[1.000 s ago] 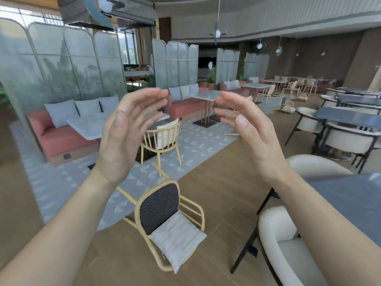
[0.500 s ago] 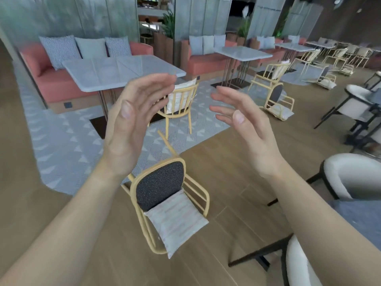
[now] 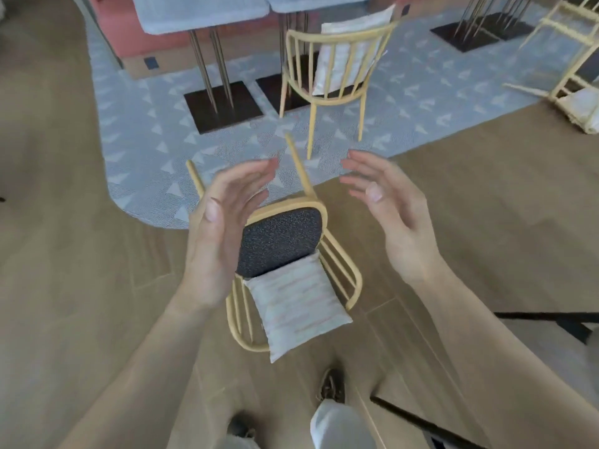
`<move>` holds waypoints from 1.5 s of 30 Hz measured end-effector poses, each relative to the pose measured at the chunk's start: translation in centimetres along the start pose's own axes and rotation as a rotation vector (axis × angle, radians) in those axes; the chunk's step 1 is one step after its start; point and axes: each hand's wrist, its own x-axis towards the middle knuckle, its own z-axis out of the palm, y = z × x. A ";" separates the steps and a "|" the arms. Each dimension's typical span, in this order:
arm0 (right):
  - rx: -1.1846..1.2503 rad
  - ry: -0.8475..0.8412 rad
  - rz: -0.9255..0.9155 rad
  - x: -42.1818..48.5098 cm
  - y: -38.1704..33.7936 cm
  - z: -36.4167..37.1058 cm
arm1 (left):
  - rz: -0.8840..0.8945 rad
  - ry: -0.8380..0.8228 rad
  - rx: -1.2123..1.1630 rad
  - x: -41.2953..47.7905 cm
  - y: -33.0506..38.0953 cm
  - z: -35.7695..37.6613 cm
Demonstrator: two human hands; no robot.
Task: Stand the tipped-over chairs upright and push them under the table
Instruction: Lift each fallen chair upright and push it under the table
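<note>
A yellow wooden chair [image 3: 282, 244] with a dark speckled seat lies tipped on its back on the wood floor just in front of me, legs pointing away, a pale striped cushion [image 3: 296, 306] resting on its backrest. My left hand [image 3: 223, 225] hovers open above the seat's left side, not touching it. My right hand [image 3: 392, 215] hovers open to the right of the seat, palm facing inward. A second tipped yellow chair [image 3: 570, 76] lies at the far right. The grey marble-top table [image 3: 201, 14] stands at the top.
An upright yellow chair [image 3: 334, 66] with a cushion stands at the table on the patterned grey rug [image 3: 136, 150]. Black table bases [image 3: 223, 105] sit on the rug. Dark chair legs [image 3: 551, 322] reach in from the right. My shoes [image 3: 330, 384] are near the bottom.
My view has dropped from the room down to the floor and I have come closer to the tipped chair. Both open hands have lowered toward its seat.
</note>
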 end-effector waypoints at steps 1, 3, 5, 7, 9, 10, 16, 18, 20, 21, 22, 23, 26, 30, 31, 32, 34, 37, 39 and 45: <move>0.000 -0.006 0.015 0.5 2.0 -0.2 | -0.027 0.026 -0.002 -0.2 -2.0 0.1; 0.004 -0.013 0.046 1.4 6.6 -0.6 | -0.065 0.072 -0.005 -0.6 -6.5 0.0; 0.006 -0.018 0.073 1.7 11.5 -0.5 | -0.103 0.116 -0.003 -1.6 -11.3 -0.4; 0.013 -0.022 0.093 1.6 17.1 0.1 | -0.135 0.158 0.013 -3.0 -16.5 -1.3; 0.003 -0.030 0.116 1.2 23.2 1.2 | -0.163 0.188 0.029 -4.3 -22.0 -2.5; -0.016 -0.036 0.134 0.9 26.7 1.7 | -0.183 0.201 0.046 -5.0 -25.2 -3.2; -0.081 -0.024 0.195 -2.3 47.4 4.7 | -0.252 0.259 0.111 -10.0 -44.1 -7.8; -0.092 -0.039 0.250 -3.9 54.3 5.6 | -0.269 0.267 0.150 -11.9 -50.8 -9.7; -0.111 -0.068 0.300 -5.7 61.2 6.1 | -0.284 0.282 0.225 -14.0 -57.6 -11.7; -0.117 -0.076 0.314 -6.4 64.2 6.1 | -0.299 0.294 0.255 -14.9 -60.5 -12.4; -0.134 -0.081 0.329 -7.1 67.1 6.1 | -0.323 0.316 0.282 -15.9 -63.3 -13.1; -0.157 -0.088 0.348 -7.8 69.9 6.0 | -0.345 0.338 0.303 -16.8 -66.0 -13.6; -0.187 -0.134 0.449 -9.4 76.9 5.4 | -0.409 0.395 0.368 -19.4 -73.3 -14.9; -0.301 -0.157 0.512 -10.2 82.9 4.5 | -0.458 0.424 0.473 -22.1 -80.0 -15.0; -0.307 -0.150 0.517 -10.3 84.1 4.1 | -0.480 0.453 0.466 -22.6 -81.1 -14.9; -0.286 -0.148 0.535 -10.4 85.0 3.8 | -0.509 0.488 0.402 -23.1 -81.8 -14.9; -0.210 -0.163 0.620 -10.9 86.4 3.1 | -0.530 0.526 0.236 -24.0 -82.9 -15.2; -0.102 -0.175 0.771 -11.8 87.2 2.6 | -0.551 0.519 0.167 -24.4 -83.3 -15.8; -0.079 -0.138 0.837 -12.2 87.5 2.7 | -0.596 0.535 0.121 -24.1 -83.3 -15.6; -0.142 -0.083 0.897 -12.0 80.5 3.2 | -0.660 0.566 0.090 -22.7 -76.5 -14.2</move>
